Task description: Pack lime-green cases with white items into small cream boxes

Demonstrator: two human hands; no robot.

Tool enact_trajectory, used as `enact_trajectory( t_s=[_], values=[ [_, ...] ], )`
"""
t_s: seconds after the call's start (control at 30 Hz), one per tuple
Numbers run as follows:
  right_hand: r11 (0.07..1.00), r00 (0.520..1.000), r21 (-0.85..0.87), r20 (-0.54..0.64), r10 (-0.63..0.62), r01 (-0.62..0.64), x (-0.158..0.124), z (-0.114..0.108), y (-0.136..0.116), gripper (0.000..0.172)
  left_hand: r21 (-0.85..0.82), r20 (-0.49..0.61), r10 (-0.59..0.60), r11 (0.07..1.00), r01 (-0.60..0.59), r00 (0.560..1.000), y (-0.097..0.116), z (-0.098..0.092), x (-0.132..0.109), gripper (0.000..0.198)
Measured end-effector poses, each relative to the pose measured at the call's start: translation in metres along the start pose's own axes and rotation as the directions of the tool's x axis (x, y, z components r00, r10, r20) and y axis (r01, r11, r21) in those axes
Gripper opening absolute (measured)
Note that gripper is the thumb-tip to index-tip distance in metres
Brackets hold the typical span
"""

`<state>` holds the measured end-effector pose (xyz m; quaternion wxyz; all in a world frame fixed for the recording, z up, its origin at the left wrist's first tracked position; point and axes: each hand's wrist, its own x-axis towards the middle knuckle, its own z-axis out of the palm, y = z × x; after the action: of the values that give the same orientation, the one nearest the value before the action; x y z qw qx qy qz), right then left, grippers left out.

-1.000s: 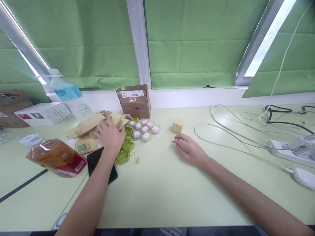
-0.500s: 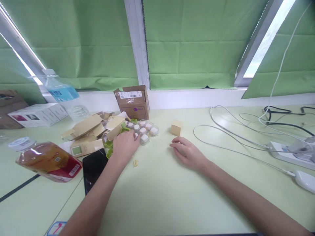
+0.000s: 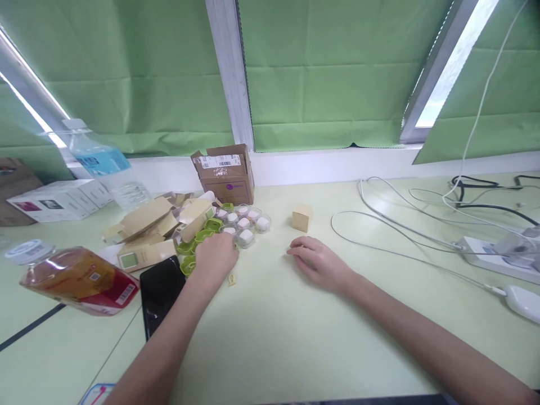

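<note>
My left hand (image 3: 216, 254) is closed, knuckles up, at the near edge of a cluster of green cup-shaped pieces (image 3: 203, 234) and clear round containers with whitish contents (image 3: 243, 223). Its fingertips are hidden beneath it, so what they hold cannot be made out. A small pale yellow piece (image 3: 232, 279) lies on the table just below that hand. My right hand (image 3: 319, 263) rests on the table with fingers loosely bent and thumb apart, holding nothing. Beyond its fingertips stands a small tan cube-shaped box (image 3: 302, 217), not touched.
Flattened tan cartons (image 3: 147, 222) are heaped at the left, beside a black phone-like slab (image 3: 162, 289). A red-labelled bottle (image 3: 80, 278) and a blue-labelled bottle (image 3: 103, 163) stand farther left. An opened cardboard box (image 3: 228, 180) is behind. Cables (image 3: 392, 225) and a power strip (image 3: 498, 256) lie right.
My left hand has drawn slightly back from the clear containers and curled down, uncovering more green pieces. My right hand stays in place. The view has shifted a little.
</note>
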<state>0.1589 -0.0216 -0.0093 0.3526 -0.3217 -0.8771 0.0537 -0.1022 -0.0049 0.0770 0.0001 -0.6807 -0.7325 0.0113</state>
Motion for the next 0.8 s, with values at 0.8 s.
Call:
enact_trajectory(
  t_s=[0.8],
  values=[
    [0.956, 0.959, 0.078, 0.028, 0.282, -0.283, 0.004, -0.002, 0.0, 0.054, -0.085, 0.172, 0.041, 0.996, -0.026, 0.984, 0.003, -0.019, -0.023, 0.025]
  ],
)
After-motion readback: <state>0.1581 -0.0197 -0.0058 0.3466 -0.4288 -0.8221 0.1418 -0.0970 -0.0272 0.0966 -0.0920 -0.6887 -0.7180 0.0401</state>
